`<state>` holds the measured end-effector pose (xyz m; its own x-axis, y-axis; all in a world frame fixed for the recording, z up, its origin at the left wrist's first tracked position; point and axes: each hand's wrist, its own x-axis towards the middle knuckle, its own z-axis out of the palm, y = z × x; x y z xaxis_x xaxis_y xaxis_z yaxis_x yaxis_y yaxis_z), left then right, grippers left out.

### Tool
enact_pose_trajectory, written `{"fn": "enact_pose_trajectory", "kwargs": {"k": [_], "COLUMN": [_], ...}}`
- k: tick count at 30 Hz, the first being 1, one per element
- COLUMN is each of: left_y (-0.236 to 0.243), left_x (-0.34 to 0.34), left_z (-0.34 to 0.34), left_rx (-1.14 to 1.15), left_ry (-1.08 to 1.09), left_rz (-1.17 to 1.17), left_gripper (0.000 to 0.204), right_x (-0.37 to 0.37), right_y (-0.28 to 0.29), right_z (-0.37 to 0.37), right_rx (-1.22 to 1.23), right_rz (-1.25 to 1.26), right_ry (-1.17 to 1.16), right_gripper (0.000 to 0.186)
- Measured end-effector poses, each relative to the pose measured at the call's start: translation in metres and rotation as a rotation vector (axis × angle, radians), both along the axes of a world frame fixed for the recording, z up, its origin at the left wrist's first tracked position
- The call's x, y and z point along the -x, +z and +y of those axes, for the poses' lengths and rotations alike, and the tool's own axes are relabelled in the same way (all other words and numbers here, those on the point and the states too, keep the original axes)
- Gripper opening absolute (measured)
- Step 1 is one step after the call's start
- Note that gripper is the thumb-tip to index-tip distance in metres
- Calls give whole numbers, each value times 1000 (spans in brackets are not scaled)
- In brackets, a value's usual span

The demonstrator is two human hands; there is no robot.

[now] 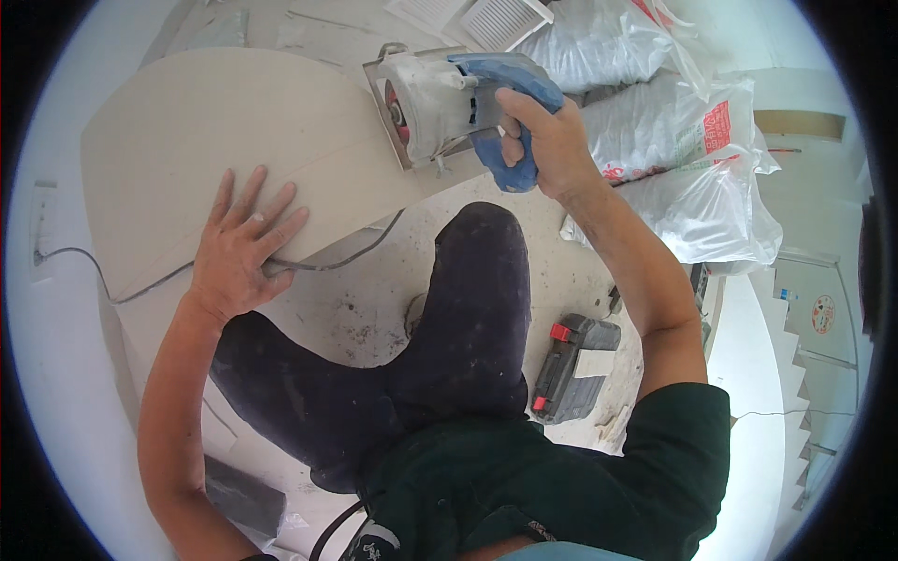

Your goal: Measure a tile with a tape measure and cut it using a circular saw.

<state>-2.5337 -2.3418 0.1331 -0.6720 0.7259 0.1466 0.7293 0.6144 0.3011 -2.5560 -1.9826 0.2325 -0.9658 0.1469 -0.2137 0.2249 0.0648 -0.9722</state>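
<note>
A pale board (159, 150) with a curved edge and faint lines lies across the upper left. My left hand (245, 229) rests on it with fingers spread, beside a black cord (337, 262) that runs across the board from the wall side. My right hand (552, 140) is wrapped round the blue handle of a circular saw (430, 103), which has a dusty metal guard and a red disc. The saw's base plate sits on the board's right end; the underside of the blade is hidden.
White plastic sacks (683, 206) are piled at the right, with louvred panels (496, 23) at the top. A dark case with red latches (571, 374) lies on the dusty floor (355, 318) by my leg. A wall socket (42, 224) is at far left; stairs (795, 430) show at far right.
</note>
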Motion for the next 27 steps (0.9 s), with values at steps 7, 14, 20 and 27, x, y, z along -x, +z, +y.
{"fn": "enact_pose_trajectory", "kwargs": {"k": [7,14,20,27], "left_y": [2,2,2,-1], "left_x": [0,1,2,2], "left_z": [0,-1,-3,-5], "left_rx": [10,10,3,18], "left_ry": [3,-1,-1,7], "left_rz": [-23,-30,-32,-30], "left_gripper": [86,88,90,95], "right_x": [5,4,3,3], "right_y": [-6,-10,-11,-11], "right_z": [0,7,9,8], "right_rx": [21,12,17,53], "right_rz": [1,1,-40,-45], "right_ry": [17,33,22,-16], "right_gripper": [16,15,15,14]}}
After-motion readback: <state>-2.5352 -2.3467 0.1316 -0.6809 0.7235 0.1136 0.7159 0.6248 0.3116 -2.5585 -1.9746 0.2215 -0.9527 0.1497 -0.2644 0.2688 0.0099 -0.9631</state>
